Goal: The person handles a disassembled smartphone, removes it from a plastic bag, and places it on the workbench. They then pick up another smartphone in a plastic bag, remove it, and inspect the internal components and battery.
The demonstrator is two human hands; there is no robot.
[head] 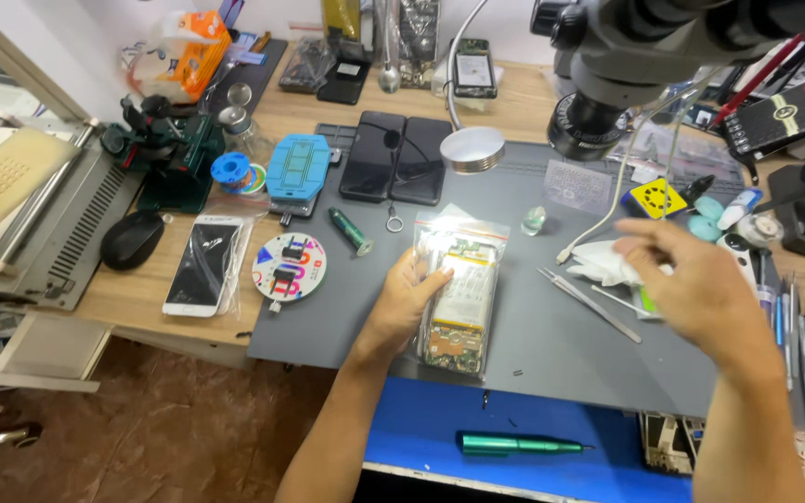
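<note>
A: Head view — your left hand (402,303) is grasping the clear bag (460,291) with the phone board inside, pinning it on the grey mat (552,345) mid-worktop.

B: And your right hand (701,284)?

A: It's hovering, released, holding nothing, beside the tweezers (589,303) — likely you're picking those; that's calling for a fine pinch.

Both arms are bare, no sleeves showing up to the bottom edge around 6 o'clock. Left hand (402,303) and right hand (701,284): no gloves, rings or watch.
</note>
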